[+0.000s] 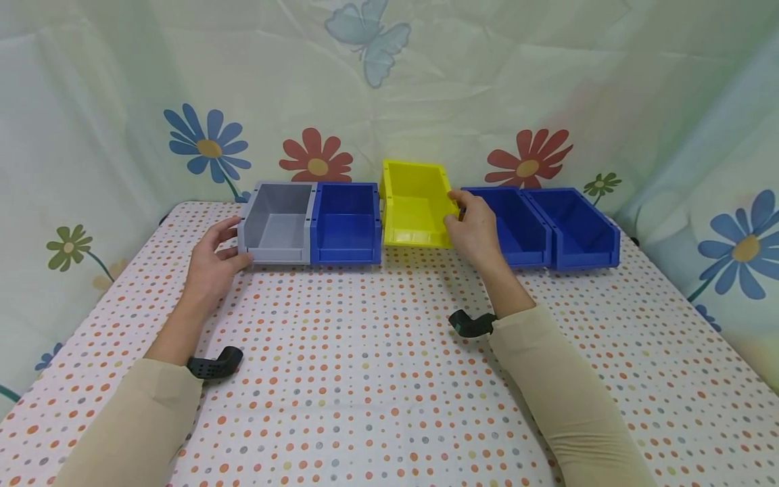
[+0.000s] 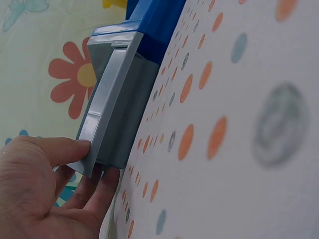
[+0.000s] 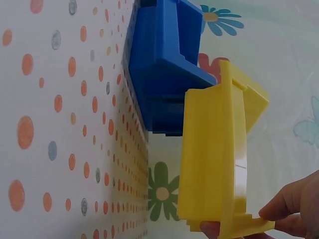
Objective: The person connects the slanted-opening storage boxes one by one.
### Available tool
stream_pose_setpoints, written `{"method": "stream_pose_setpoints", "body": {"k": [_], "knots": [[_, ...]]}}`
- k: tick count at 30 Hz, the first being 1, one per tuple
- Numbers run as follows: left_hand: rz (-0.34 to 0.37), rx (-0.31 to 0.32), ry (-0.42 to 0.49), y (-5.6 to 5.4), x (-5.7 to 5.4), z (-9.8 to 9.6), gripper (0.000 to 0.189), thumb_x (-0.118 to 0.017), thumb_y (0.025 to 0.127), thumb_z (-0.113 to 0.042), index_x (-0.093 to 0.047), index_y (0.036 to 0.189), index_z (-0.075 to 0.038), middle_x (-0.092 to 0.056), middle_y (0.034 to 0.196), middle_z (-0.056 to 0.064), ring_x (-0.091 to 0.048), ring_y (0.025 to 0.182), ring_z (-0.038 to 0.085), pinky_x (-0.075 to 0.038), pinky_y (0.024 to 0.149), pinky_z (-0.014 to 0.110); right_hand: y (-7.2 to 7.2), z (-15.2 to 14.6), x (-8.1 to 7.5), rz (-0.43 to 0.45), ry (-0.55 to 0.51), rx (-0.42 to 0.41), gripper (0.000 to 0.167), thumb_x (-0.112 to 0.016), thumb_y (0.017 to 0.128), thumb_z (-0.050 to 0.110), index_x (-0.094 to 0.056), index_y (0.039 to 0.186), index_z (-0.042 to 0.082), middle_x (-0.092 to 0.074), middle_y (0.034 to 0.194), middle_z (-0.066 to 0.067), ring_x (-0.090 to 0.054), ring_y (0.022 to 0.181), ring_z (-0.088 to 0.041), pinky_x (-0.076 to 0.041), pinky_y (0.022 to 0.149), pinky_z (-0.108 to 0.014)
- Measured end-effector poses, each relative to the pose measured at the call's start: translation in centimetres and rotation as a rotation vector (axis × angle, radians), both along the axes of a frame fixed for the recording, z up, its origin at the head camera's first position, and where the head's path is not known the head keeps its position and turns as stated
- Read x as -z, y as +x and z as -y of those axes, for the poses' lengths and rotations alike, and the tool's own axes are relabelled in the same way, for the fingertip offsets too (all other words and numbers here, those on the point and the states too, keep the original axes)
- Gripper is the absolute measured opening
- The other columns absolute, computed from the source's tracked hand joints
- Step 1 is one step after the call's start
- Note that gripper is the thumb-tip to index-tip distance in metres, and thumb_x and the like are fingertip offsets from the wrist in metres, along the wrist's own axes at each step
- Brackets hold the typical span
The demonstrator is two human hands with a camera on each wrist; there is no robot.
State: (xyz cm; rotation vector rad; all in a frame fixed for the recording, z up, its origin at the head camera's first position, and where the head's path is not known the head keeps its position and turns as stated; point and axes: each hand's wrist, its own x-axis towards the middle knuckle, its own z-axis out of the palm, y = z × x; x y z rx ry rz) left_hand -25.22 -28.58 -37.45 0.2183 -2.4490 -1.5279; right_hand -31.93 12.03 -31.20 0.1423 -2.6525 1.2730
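Note:
My right hand pinches the right wall of a yellow storage bin between thumb and fingers. In the right wrist view the yellow bin hangs clear of the tablecloth, beside a blue bin. My left hand grips the front left corner of a grey bin. In the left wrist view the left thumb lies on the front lip of the grey bin, and fingers reach round its side. A blue bin stands flush against the grey one.
Two more blue bins stand side by side right of the yellow one, the nearer partly behind my right hand, the other at the row's end. The dotted tablecloth spreads in front. A flowered curtain hangs behind.

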Motion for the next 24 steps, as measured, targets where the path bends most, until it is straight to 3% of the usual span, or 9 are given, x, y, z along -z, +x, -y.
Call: {"method": "stream_pose_setpoints", "body": {"k": [9,19,24], "knots": [[-0.003,0.003,0.010,-0.03,0.10,0.03,0.076,-0.061,0.099,0.001,-0.031,0.163,-0.025,-0.039,0.163,0.012,-0.052,0.138,0.033,-0.050,0.113,0.046,0.06,0.30,0.04,-0.091,0.037,-0.016,0.048,-0.048,0.104,0.003,-0.050,0.151,0.003,-0.053,0.144,-0.021,-0.057,0.116,-0.036,-0.058,0.102,-0.048],[0.006,-0.002,0.010,-0.06,0.14,0.11,0.076,-0.062,0.099,0.001,-0.031,0.163,-0.026,-0.039,0.163,0.012,-0.053,0.138,0.033,-0.049,0.114,0.046,0.06,0.25,0.07,-0.073,0.102,-0.002,0.049,-0.050,0.103,0.009,-0.050,0.152,0.005,-0.055,0.135,-0.022,-0.054,0.107,-0.034,-0.058,0.092,-0.045],[0.006,-0.006,0.003,-0.08,0.11,0.10,0.076,-0.062,0.099,0.001,-0.030,0.163,-0.026,-0.039,0.163,0.012,-0.052,0.138,0.033,-0.049,0.114,0.047,0.04,0.45,0.44,-0.178,0.249,0.011,0.052,-0.052,0.103,0.016,-0.047,0.153,0.004,-0.049,0.145,-0.024,-0.053,0.121,-0.040,-0.055,0.100,-0.053]]}}
